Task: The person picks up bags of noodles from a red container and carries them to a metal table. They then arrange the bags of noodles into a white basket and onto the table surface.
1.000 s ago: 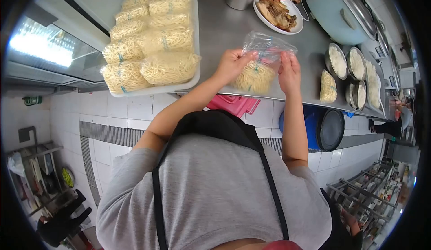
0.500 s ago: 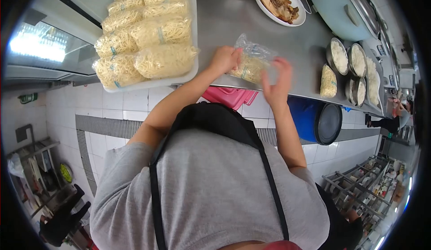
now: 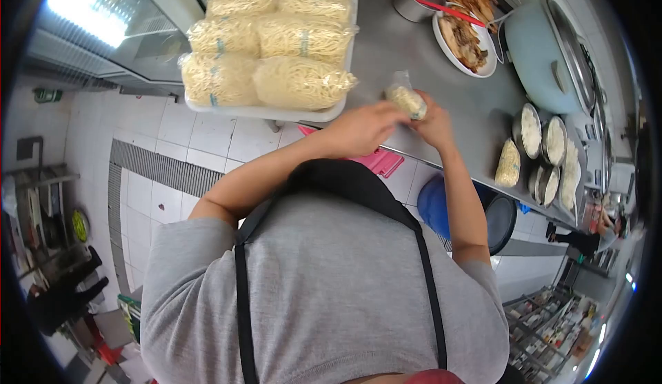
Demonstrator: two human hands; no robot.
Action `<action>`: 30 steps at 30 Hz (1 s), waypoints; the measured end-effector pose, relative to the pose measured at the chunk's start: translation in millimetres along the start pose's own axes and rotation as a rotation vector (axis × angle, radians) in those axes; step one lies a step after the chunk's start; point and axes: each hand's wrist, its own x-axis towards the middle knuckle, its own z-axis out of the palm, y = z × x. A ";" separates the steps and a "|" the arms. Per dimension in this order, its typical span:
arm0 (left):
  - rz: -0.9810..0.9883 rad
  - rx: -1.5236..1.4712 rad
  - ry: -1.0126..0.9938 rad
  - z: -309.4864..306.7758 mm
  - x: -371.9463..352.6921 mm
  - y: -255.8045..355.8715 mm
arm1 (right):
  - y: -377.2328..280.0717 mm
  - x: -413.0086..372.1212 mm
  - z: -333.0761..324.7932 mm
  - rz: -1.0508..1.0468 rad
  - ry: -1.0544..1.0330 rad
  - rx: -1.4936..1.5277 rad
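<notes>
My right hand (image 3: 436, 125) is closed round a small clear plastic bag of noodles (image 3: 407, 102), held above the front edge of the steel counter. The bag's loose, see-through end sticks up at the top. Beside it on the left, my left hand (image 3: 365, 129) is blurred, its fingertips right at the lower side of the bag. To the left, a white tray (image 3: 303, 115) carries several bigger bags of noodles (image 3: 303, 84) stacked in two columns. Another small bag of noodles (image 3: 508, 164) stands on the counter at the right.
Metal bowls of white food (image 3: 530, 130) stand on the right of the steel counter (image 3: 386, 32). Behind are a plate of cooked meat (image 3: 463, 42) with red tongs, a metal pot (image 3: 414, 1) and a large pale-blue cooker (image 3: 541, 53). A blue barrel (image 3: 433, 201) stands below.
The bag has become more compact, its noodles gathered at one end, and is now in my right hand. My left hand has moved off its upper left corner to its lower side. The view has shifted.
</notes>
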 end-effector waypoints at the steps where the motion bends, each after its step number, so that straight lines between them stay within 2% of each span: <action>1: 0.035 -0.030 -0.220 -21.1 -2.1 15.6 | 9.0 1.7 -1.5 -0.015 -0.009 -0.003; 2: 0.071 -0.061 -0.442 -41.3 -4.0 23.1 | 19.5 4.1 -3.3 0.097 -0.002 0.161; 3: 0.175 0.056 -0.291 -60.2 -8.7 23.2 | 24.4 6.0 -4.1 0.212 0.003 0.326; 4: 0.276 0.174 -0.140 -80.9 -14.8 22.3 | 19.6 3.6 -8.4 0.331 -0.004 0.673; 5: 0.238 0.303 -0.146 -109.4 -18.2 24.1 | 11.0 -0.4 -11.7 0.321 -0.014 0.672; 7: 0.191 0.547 -0.188 -155.5 -21.6 21.3 | -10.6 -10.0 -15.1 0.239 0.075 1.157; 8: 0.183 0.658 -0.229 -167.7 -20.0 13.9 | -19.2 -12.8 -16.8 0.158 0.033 1.261; 9: 0.167 0.659 -0.231 -173.0 -15.5 2.2 | -31.1 -9.5 -17.3 0.164 0.018 1.264; 11: 0.210 0.595 -0.260 -183.5 -6.7 -21.3 | -60.9 3.3 -15.7 -0.271 -0.332 1.456; 13: 0.169 0.568 -0.308 -189.3 5.7 -25.2 | -92.0 24.4 -10.8 -0.438 -0.436 1.323; 14: 0.125 0.527 -0.367 -190.5 10.9 -25.3 | -120.7 28.4 -16.5 -0.448 -0.447 1.321; 16: 0.047 0.457 -0.385 -194.9 17.0 -26.9 | -181.1 33.4 -27.0 -0.837 -0.116 0.399; 17: -0.024 0.372 -0.411 -197.4 17.7 -27.2 | -186.3 29.8 -13.4 -0.848 -0.124 0.404; 18: 0.066 0.360 -0.389 -200.5 18.5 -26.3 | -183.0 23.4 5.2 -0.964 0.111 0.123; 19: 0.062 0.364 -0.379 -201.6 19.1 -26.8 | -181.4 18.1 20.4 -1.059 0.352 -0.165; 20: 0.023 0.348 -0.397 -201.1 19.4 -27.3 | -184.7 13.0 30.0 -1.054 0.431 -0.223; 22: -0.013 0.326 -0.417 -198.5 16.9 -27.4 | -183.7 3.8 43.5 -1.008 0.451 -0.243; 24: -0.064 0.358 -0.358 -195.3 13.2 -25.0 | -186.0 3.7 46.8 -0.963 0.482 -0.263; 26: -0.087 0.353 -0.345 -196.0 11.8 -23.5 | -190.9 1.0 47.1 -0.770 0.317 -0.175; 27: -0.109 0.349 -0.329 -195.1 10.8 -22.0 | -194.8 0.1 42.4 -0.757 0.319 -0.177; 28: -0.100 0.343 -0.339 -193.8 6.0 -18.3 | -200.3 1.8 33.3 -0.661 0.158 -0.157; 29: 0.035 0.358 -0.220 -194.0 -1.2 -12.4 | -204.8 6.5 27.3 -0.563 0.009 -0.134; 30: 0.172 0.367 -0.104 -192.4 -7.3 -5.6 | -205.2 12.8 26.3 -0.550 0.026 -0.132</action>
